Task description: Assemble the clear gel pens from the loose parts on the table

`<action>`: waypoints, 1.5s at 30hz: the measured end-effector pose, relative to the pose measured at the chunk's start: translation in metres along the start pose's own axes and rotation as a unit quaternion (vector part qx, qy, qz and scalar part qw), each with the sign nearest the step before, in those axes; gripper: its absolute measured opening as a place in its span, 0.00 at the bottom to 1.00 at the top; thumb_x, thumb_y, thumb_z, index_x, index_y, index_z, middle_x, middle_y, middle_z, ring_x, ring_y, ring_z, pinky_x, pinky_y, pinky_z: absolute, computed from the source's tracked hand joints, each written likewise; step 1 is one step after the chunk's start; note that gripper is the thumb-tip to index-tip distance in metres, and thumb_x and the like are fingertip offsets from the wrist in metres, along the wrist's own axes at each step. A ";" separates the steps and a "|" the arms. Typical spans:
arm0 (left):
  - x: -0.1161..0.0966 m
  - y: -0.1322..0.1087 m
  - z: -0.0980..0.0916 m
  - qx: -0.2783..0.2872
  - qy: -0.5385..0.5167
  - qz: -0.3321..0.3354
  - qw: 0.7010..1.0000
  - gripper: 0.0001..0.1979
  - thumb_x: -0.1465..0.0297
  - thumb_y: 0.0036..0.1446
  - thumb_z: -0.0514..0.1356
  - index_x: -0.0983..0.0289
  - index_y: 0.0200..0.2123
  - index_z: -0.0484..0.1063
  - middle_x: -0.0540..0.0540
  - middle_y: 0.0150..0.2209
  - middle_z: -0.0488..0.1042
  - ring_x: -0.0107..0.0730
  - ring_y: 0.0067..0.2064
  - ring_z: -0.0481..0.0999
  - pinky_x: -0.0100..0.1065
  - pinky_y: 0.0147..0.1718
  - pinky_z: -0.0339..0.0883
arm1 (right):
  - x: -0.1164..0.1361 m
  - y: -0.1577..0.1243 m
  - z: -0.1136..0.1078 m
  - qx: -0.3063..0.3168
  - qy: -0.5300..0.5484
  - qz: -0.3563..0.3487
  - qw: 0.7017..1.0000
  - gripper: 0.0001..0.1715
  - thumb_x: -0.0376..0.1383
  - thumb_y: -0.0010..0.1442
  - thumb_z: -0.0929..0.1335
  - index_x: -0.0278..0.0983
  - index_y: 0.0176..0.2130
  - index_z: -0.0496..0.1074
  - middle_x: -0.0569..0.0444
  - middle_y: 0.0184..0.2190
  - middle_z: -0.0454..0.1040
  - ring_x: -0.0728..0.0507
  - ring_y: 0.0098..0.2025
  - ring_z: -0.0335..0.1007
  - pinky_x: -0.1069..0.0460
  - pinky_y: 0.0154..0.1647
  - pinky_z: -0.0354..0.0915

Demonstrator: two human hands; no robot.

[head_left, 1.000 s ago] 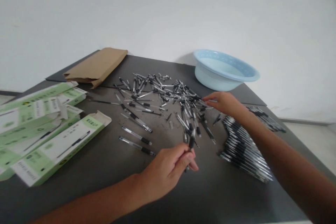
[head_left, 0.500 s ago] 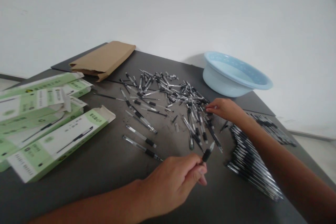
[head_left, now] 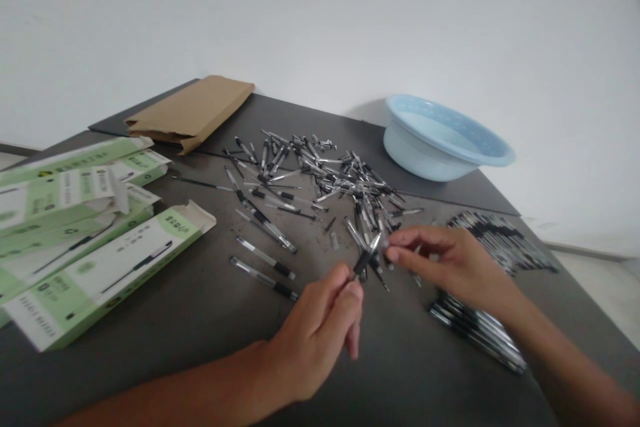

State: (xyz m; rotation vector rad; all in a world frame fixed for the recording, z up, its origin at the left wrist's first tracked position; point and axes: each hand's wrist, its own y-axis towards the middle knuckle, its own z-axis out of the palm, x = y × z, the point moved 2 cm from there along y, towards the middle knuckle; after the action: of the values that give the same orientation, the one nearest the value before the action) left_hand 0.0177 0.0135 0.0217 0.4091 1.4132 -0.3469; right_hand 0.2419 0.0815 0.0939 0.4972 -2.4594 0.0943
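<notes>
My left hand (head_left: 323, 323) is closed round a pen (head_left: 363, 261) with a black rubber grip, its clear tip pointing up and to the right. Close to that tip, the thumb and fingers of my right hand (head_left: 445, 257) pinch a small clear piece (head_left: 384, 244) that looks like a pen cap. Whether the piece touches the tip I cannot tell. Behind both hands lies a loose heap of pen parts (head_left: 345, 173). Under my right wrist is a row of pens (head_left: 475, 337), partly hidden by the forearm.
Another row of pens (head_left: 505, 240) lies at the right. A light blue basin (head_left: 425, 153) stands at the back by the wall. At the left are several green and white pen boxes (head_left: 115, 273), with a brown paper bag (head_left: 195, 110) behind them on the dark table (head_left: 200, 360).
My right hand has come back from the heap towards me, now with a small clear piece in its fingers. My left hand has shifted left and up with the pen.
</notes>
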 end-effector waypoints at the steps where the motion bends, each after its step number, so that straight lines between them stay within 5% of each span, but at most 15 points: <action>1: 0.001 0.000 0.000 -0.015 -0.011 0.001 1.000 0.20 0.54 0.78 0.46 0.59 0.35 0.61 0.48 0.26 0.70 0.31 0.28 0.75 0.34 0.31 0.68 | 0.012 -0.012 0.011 0.005 0.077 -0.006 0.997 0.14 0.49 0.65 0.74 0.43 0.43 0.85 0.55 0.35 0.86 0.44 0.31 0.81 0.52 0.30 0.73; 3: 0.000 0.002 -0.001 -0.050 -0.040 0.011 0.998 0.16 0.55 0.76 0.53 0.59 0.38 0.62 0.51 0.33 0.74 0.32 0.34 0.77 0.34 0.36 0.70 | 0.029 -0.030 0.032 0.017 0.169 -0.011 0.985 0.09 0.44 0.66 0.75 0.43 0.43 0.85 0.55 0.33 0.85 0.46 0.32 0.80 0.54 0.33 0.73; 7: -0.003 0.006 -0.002 -0.091 -0.104 0.034 0.990 0.19 0.60 0.70 0.65 0.58 0.34 0.57 0.51 0.41 0.77 0.32 0.42 0.80 0.36 0.43 0.72 | 0.035 -0.039 0.051 -0.057 0.216 -0.030 0.974 0.06 0.41 0.62 0.78 0.47 0.41 0.86 0.52 0.41 0.80 0.46 0.40 0.77 0.55 0.36 0.72; 13: -0.011 0.014 -0.004 -0.082 -0.193 -0.010 0.978 0.26 0.63 0.62 0.71 0.59 0.30 0.54 0.53 0.40 0.83 0.31 0.38 0.82 0.32 0.37 0.71 | 0.022 -0.035 0.053 -0.091 0.278 -0.002 0.956 0.08 0.42 0.61 0.79 0.52 0.42 0.87 0.54 0.37 0.76 0.47 0.39 0.74 0.54 0.36 0.70; 17: -0.015 0.018 -0.006 -0.075 -0.196 -0.030 0.977 0.26 0.68 0.59 0.73 0.59 0.29 0.54 0.52 0.36 0.85 0.30 0.39 0.83 0.29 0.37 0.69 | 0.018 -0.038 0.057 -0.126 0.258 -0.018 0.958 0.08 0.41 0.60 0.79 0.51 0.42 0.87 0.54 0.35 0.76 0.48 0.34 0.73 0.54 0.30 0.68; 21: -0.015 0.019 -0.005 -0.056 -0.196 -0.056 0.977 0.26 0.70 0.56 0.75 0.59 0.28 0.55 0.52 0.32 0.85 0.30 0.35 0.84 0.27 0.34 0.68 | 0.019 -0.049 0.047 -0.190 0.142 -0.113 0.965 0.13 0.35 0.59 0.80 0.49 0.44 0.87 0.53 0.34 0.77 0.47 0.34 0.74 0.53 0.29 0.69; 23: -0.014 0.018 -0.004 -0.051 -0.197 -0.064 0.977 0.27 0.71 0.55 0.75 0.59 0.28 0.55 0.52 0.32 0.85 0.31 0.34 0.84 0.28 0.35 0.70 | 0.017 -0.050 0.030 -0.165 0.080 -0.162 0.970 0.17 0.35 0.59 0.80 0.47 0.48 0.86 0.52 0.36 0.79 0.46 0.35 0.76 0.52 0.33 0.72; 25: -0.013 0.017 -0.003 -0.050 -0.197 -0.070 0.977 0.28 0.71 0.55 0.75 0.59 0.27 0.54 0.53 0.32 0.86 0.32 0.34 0.85 0.29 0.35 0.72 | 0.008 -0.044 0.006 -0.064 0.040 -0.175 0.982 0.20 0.41 0.57 0.81 0.48 0.50 0.85 0.51 0.38 0.82 0.43 0.38 0.79 0.49 0.38 0.75; 27: -0.012 0.016 -0.002 -0.055 -0.197 -0.074 0.976 0.28 0.71 0.55 0.75 0.59 0.27 0.54 0.53 0.31 0.86 0.33 0.35 0.86 0.29 0.35 0.74 | -0.013 -0.031 -0.020 0.011 -0.011 -0.100 0.995 0.17 0.47 0.59 0.79 0.49 0.48 0.86 0.52 0.42 0.85 0.41 0.41 0.81 0.48 0.39 0.77; 31: -0.012 0.017 -0.004 -0.064 -0.196 -0.078 0.975 0.29 0.73 0.53 0.76 0.59 0.27 0.54 0.52 0.32 0.86 0.33 0.36 0.87 0.29 0.36 0.75 | -0.062 0.002 -0.055 -0.014 -0.083 -0.035 0.996 0.15 0.48 0.63 0.76 0.45 0.46 0.87 0.49 0.40 0.86 0.38 0.37 0.82 0.45 0.37 0.75; 35: -0.011 0.020 -0.006 -0.077 -0.189 -0.082 0.976 0.29 0.75 0.50 0.77 0.60 0.26 0.55 0.49 0.32 0.85 0.31 0.37 0.86 0.28 0.37 0.75 | -0.092 0.025 -0.041 0.007 -0.114 -0.033 0.993 0.15 0.47 0.64 0.74 0.46 0.48 0.86 0.52 0.42 0.86 0.40 0.36 0.82 0.47 0.36 0.74; 40: -0.011 0.020 -0.007 -0.087 -0.181 -0.095 0.975 0.30 0.74 0.49 0.78 0.60 0.24 0.55 0.48 0.31 0.84 0.31 0.37 0.85 0.29 0.38 0.75 | -0.100 0.033 -0.012 0.001 -0.125 -0.066 0.990 0.17 0.46 0.70 0.70 0.45 0.52 0.85 0.50 0.46 0.84 0.40 0.44 0.81 0.47 0.46 0.74; 45: -0.011 0.018 -0.007 -0.087 -0.162 -0.114 0.976 0.29 0.73 0.49 0.78 0.60 0.24 0.55 0.49 0.32 0.84 0.33 0.37 0.85 0.31 0.39 0.75 | -0.105 0.034 -0.008 -0.015 -0.130 -0.069 0.989 0.17 0.44 0.70 0.69 0.44 0.51 0.85 0.48 0.45 0.84 0.39 0.45 0.81 0.46 0.50 0.73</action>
State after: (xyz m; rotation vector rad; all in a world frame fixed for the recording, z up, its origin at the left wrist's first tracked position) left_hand 0.0190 0.0324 0.0329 0.0415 1.1598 -0.4496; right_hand 0.3112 0.1492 0.0397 0.7022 -2.6654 -0.0684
